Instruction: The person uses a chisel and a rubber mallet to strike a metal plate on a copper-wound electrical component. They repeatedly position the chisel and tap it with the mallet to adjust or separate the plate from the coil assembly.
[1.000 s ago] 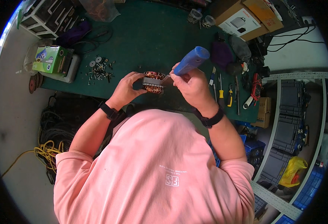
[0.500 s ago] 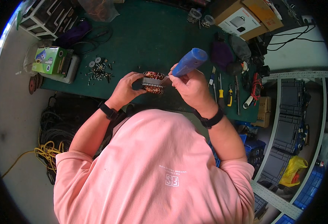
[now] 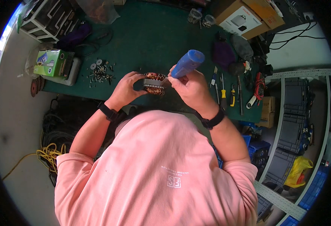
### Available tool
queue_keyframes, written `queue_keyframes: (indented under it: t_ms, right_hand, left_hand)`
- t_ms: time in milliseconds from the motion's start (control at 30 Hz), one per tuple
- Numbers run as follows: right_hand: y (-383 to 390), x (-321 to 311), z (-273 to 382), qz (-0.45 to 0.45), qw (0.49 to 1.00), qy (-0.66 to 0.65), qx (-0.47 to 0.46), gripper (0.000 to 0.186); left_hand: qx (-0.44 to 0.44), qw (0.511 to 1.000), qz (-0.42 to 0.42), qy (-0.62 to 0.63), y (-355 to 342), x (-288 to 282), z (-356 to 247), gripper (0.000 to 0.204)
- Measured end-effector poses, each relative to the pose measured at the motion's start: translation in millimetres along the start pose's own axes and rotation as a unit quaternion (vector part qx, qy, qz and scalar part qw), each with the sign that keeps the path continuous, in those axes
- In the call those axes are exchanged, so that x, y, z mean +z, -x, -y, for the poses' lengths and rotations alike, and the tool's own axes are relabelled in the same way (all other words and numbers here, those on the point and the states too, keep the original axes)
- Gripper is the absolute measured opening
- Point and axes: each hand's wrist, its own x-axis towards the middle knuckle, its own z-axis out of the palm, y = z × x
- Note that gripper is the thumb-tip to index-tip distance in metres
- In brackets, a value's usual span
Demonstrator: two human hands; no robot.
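Note:
At the bench's near edge, my left hand (image 3: 126, 89) is closed, thumb and fingers around the left end of a piece with two rounded parts in a red-brown and cream net pattern (image 3: 155, 75). A grey, metal-looking bar (image 3: 152, 83) lies between those two parts. My right hand (image 3: 193, 90) is closed around a thick blue cylinder (image 3: 187, 64), tilted up to the right. Its exact kind I cannot make out. The fingertips of that hand are close to the right end of the grey bar, where a thin part shows. Whether it touches the bar is too small to tell.
Loose screws and washers (image 3: 100, 72) lie left on the green bench (image 3: 142, 41). Right of my hand are a yellow-handled screwdriver (image 3: 223, 94), pliers (image 3: 232, 96) and a red tool (image 3: 259, 84). A green box (image 3: 50, 63) stands far left, a cardboard box (image 3: 248, 20) at the back right.
The upper end of the blue cylinder has shifted slightly left and down. My left hand and the patterned piece stay nearly in place.

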Motion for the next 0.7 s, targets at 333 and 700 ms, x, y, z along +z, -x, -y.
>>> queue_keyframes:
  t_ms: [333,700]
  right_hand:
    - [-1.2,-0.8,-5.3,0.005,0.999,-0.029,0.020,0.012]
    - [-1.1,-1.2,-2.1,0.005,0.997,-0.067,0.034,0.013]
  left_hand:
    - [-0.018,1.000,0.014,0.015,0.6,2.2,-0.8,0.057]
    - [-0.008,1.000,0.004,0.019,1.6,5.5,4.3,0.056]
